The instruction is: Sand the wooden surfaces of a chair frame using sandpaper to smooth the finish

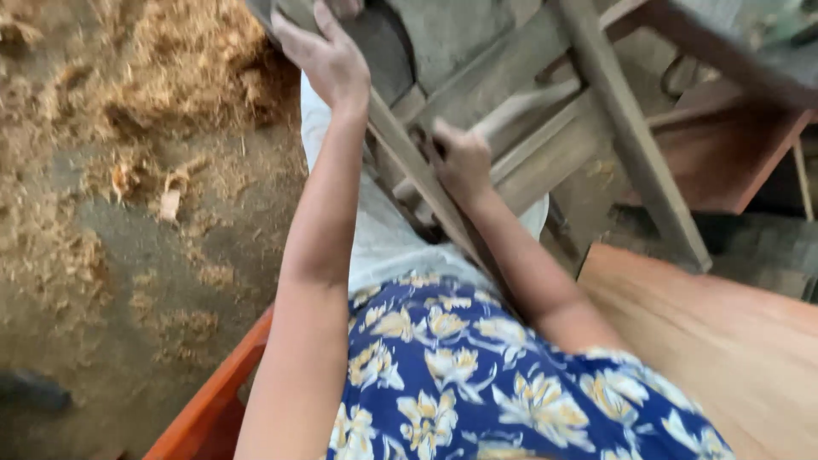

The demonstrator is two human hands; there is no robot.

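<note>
Right, looking down now, and my left hand [328,60] is up at the far side, fingers curled over the top end of a long wooden slat [417,166], gripping it. That slat runs on a slant from the far left down toward my lap, passing between my two forearms. My right hand [462,158] sits lower and to the right, closed in a fist around something against the same slat; it's blurred, and I can't tell exactly what the fingers hold, though a pale rounded wooden handle [528,102] stretches away from the fist to the far right. Both hands are closed tight, not spread.

Beyond them stands a rough wooden frame [630,136] of grey weathered beams, one thick beam angling down to the right. Near right, a smooth reddish-brown board [724,341] lies flat. Under my arms I see white cloth [383,238] over my legs and my blue flowered dress [477,375]. An orange rail [213,400] crosses the near left corner. Off to the left, the dirt floor [111,290] is strewn with wood shavings [179,51], piled thickest at the far left.
</note>
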